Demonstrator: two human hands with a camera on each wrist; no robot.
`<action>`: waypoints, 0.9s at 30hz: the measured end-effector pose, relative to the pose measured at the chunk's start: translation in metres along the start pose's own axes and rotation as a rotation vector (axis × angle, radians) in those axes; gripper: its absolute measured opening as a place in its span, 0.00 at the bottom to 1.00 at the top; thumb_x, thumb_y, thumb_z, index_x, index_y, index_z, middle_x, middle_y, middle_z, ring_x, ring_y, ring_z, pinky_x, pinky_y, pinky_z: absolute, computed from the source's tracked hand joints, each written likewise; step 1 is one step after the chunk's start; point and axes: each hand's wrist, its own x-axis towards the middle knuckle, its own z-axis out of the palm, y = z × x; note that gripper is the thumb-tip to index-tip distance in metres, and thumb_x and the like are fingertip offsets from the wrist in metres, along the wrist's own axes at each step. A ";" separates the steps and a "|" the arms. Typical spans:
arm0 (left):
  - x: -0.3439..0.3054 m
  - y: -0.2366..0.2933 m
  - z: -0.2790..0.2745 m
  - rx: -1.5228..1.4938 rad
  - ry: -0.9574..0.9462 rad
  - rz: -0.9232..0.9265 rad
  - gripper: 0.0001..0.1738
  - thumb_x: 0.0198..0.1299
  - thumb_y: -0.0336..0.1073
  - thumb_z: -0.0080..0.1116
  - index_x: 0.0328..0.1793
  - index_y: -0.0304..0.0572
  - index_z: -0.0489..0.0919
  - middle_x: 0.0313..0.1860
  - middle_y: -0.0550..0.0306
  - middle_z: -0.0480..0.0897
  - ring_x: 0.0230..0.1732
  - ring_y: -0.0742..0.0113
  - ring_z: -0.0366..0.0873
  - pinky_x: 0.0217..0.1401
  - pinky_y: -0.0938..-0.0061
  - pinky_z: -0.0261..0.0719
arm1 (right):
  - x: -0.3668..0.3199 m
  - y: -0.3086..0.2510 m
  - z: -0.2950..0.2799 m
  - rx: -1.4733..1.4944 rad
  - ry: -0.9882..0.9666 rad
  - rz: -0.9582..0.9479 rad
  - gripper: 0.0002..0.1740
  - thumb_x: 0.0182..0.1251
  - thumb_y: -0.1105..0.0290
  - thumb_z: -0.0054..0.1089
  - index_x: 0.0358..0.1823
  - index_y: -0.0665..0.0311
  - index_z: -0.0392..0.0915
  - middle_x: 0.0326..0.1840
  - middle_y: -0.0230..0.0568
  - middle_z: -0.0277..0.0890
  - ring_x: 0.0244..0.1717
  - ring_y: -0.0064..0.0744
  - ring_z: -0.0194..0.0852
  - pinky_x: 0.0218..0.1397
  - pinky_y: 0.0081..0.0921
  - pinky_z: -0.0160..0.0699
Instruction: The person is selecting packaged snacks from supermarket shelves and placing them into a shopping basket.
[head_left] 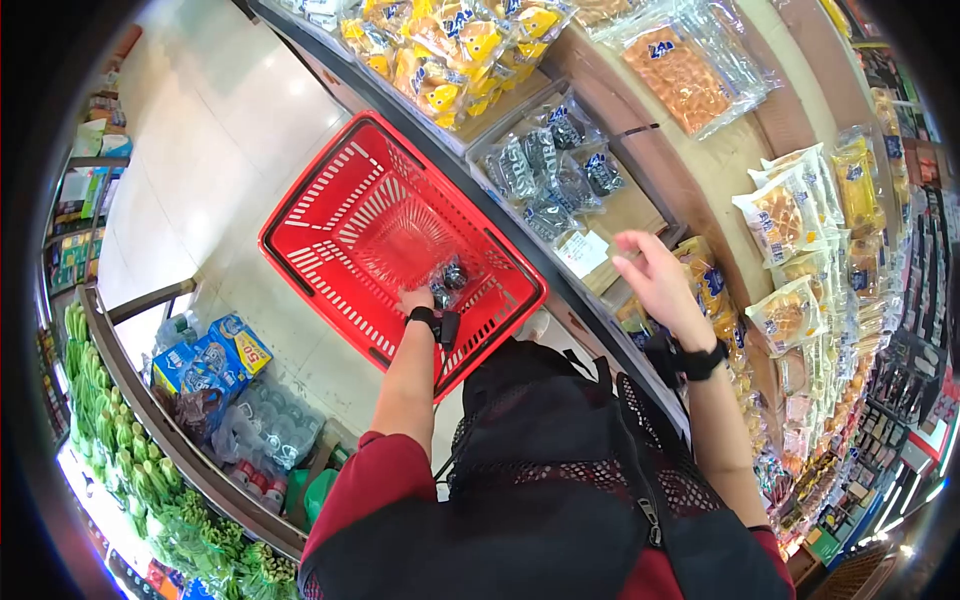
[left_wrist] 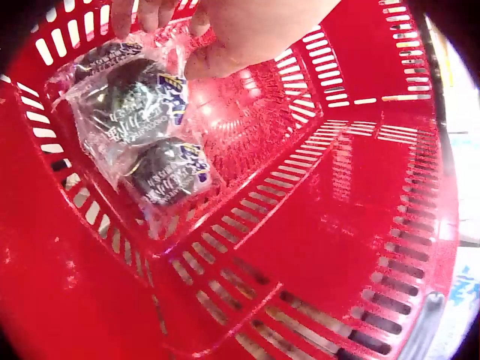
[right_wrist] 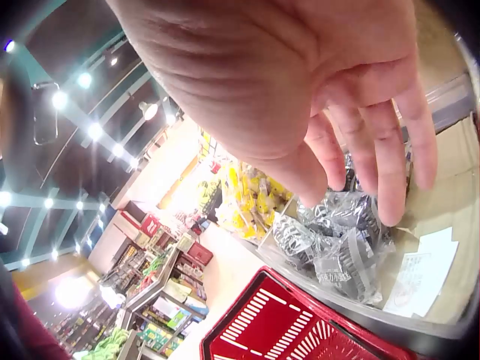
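Red basket (head_left: 330,200): left hand (head_left: 418,298) pinches dark-cake packet (left_wrist: 142,127) against near wall; right hand (head_left: 655,280), fingers spread, empty, nearer shelf packets (head_left: 550,170).

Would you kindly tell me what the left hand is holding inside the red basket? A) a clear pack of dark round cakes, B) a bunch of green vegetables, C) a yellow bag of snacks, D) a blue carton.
A: the left hand pinches the top edge of a clear pack of dark round cakes, which lies against the slotted wall of the red basket.
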 end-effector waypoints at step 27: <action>-0.269 0.155 -0.260 -0.991 -1.705 0.541 0.30 0.62 0.41 0.54 0.68 0.41 0.60 0.60 0.56 0.70 0.61 0.68 0.67 0.60 0.67 0.69 | -0.064 0.028 -0.002 0.668 -0.142 -0.235 0.04 0.64 0.76 0.54 0.39 0.67 0.72 0.34 0.30 0.73 0.37 0.16 0.71 0.42 0.16 0.72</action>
